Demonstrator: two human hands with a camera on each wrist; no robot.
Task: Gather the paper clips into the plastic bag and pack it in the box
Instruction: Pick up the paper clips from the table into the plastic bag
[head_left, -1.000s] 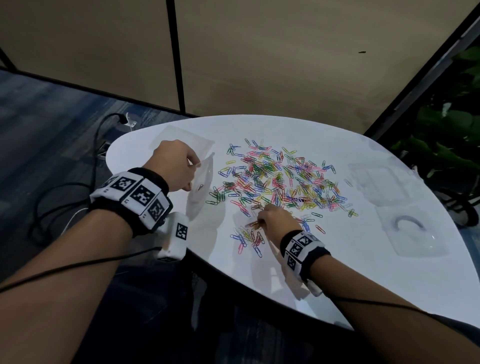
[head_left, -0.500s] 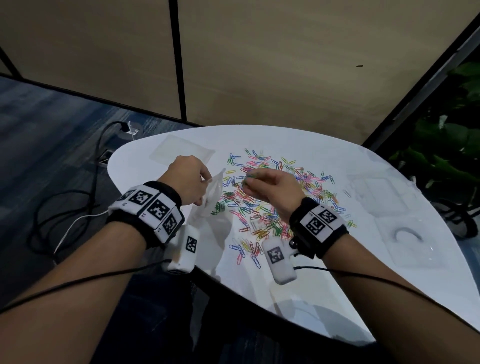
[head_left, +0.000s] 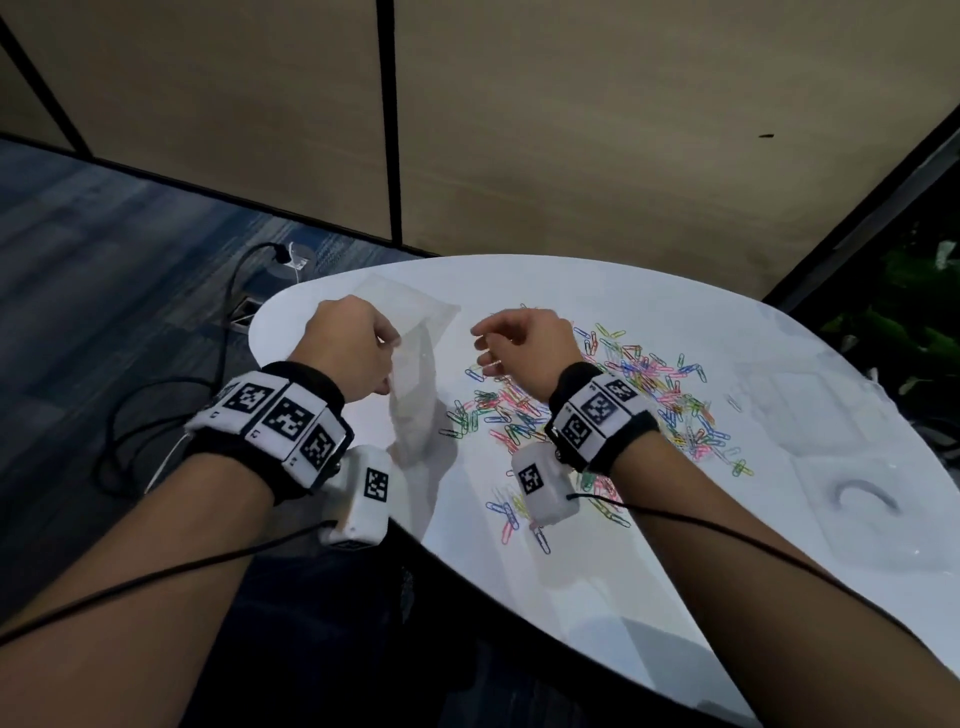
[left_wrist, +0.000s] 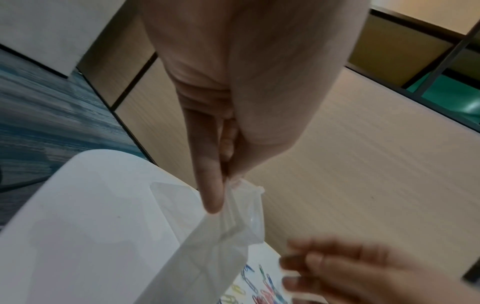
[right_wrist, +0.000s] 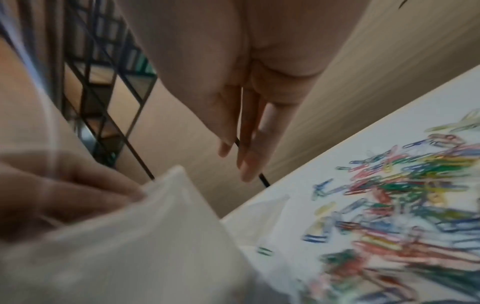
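Note:
Many coloured paper clips lie scattered on the white table. My left hand pinches the top edge of a clear plastic bag, which hangs upright with its bottom on the table. In the left wrist view, thumb and fingers squeeze the bag's rim. My right hand hovers just right of the bag's mouth, above the pile's left edge. Its fingers are straight and slightly apart, with nothing seen between them. A clear plastic box sits at the table's right.
A second flat clear bag lies on the table behind my left hand. A clear lid-like tray sits behind the box. Cables trail on the carpet at left. Wall panels stand behind the table, plants at far right.
My right hand rose from the near edge of the pile, carried pinched clips left to the bag's mouth, and its fingers have now loosened. My left hand lifted the bag slightly.

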